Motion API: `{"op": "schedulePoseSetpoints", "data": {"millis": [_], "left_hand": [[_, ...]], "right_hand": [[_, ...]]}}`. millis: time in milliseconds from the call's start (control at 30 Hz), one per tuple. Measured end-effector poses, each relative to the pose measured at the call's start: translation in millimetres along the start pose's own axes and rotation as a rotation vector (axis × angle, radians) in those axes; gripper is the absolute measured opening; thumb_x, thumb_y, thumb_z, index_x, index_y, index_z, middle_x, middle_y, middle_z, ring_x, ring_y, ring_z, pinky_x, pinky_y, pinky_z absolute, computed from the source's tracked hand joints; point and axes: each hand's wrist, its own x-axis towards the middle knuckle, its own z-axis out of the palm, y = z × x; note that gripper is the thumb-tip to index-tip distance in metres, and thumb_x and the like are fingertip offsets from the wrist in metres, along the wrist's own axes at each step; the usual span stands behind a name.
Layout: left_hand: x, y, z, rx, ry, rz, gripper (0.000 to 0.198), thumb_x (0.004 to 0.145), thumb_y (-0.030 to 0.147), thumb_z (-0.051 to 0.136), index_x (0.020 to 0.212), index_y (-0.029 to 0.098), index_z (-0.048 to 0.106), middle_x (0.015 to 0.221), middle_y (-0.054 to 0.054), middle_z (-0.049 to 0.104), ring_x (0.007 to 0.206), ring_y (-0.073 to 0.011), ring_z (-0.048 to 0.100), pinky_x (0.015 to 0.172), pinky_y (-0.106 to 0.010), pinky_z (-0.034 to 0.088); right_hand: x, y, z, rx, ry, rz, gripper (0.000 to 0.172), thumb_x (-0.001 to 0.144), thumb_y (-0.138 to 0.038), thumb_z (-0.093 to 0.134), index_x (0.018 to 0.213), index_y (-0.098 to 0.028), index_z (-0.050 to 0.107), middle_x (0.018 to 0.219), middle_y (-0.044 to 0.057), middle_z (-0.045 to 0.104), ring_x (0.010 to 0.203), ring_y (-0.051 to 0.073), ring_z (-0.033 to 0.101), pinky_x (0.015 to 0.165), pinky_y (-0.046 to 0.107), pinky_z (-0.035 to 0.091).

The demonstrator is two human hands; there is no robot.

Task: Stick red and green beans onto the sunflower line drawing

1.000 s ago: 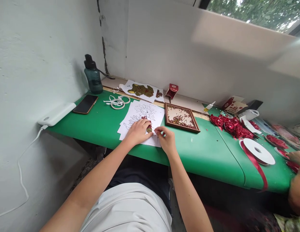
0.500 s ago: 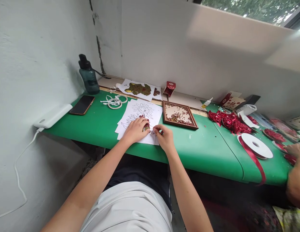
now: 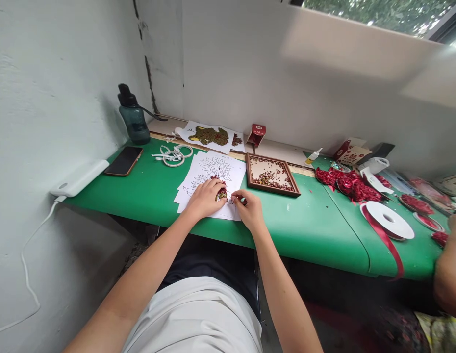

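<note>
On the white paper with printed flower outlines lies a patch of small red, gold and green beads or seeds. My left hand rests palm down on the sheet, its fingers stretched out and curving along the far edge of that patch. Just right of the patch, my right hand is pinched, thumb against forefinger, low over the paper. Whatever sits between those fingertips is too small to name. A shallow wooden tray of similar red and gold pieces lies beyond my right hand.
At the left are a phone, a white power strip and a dark bottle. A finished fox-like picture lies behind. Glue, red ribbon flowers and a ribbon spool stand right, near another person's arm.
My two hands keep nearly the same place on the paper. The other person's hand at the far right has drawn back toward the frame's edge. The view has shifted very slightly.
</note>
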Motion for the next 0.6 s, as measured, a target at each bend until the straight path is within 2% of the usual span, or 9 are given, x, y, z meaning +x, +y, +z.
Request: {"op": "schedulePoseSetpoints", "data": {"millis": [600], "left_hand": [[-2.2, 0.2, -2.1, -0.002, -0.002, 0.017, 0.044, 0.091, 0.041, 0.064, 0.134, 0.032, 0.061, 0.149, -0.001, 0.057, 0.139, -0.0288, 0.05, 0.116, -0.047, 0.043]], "right_hand": [[-0.5, 0.1, -0.3, -0.007, -0.003, -0.003, 0.014, 0.091, -0.03, 0.059, 0.091, -0.023, 0.072, 0.09, 0.005, 0.077, 0.076, 0.02, 0.065, 0.064, 0.033, 0.045]]}}
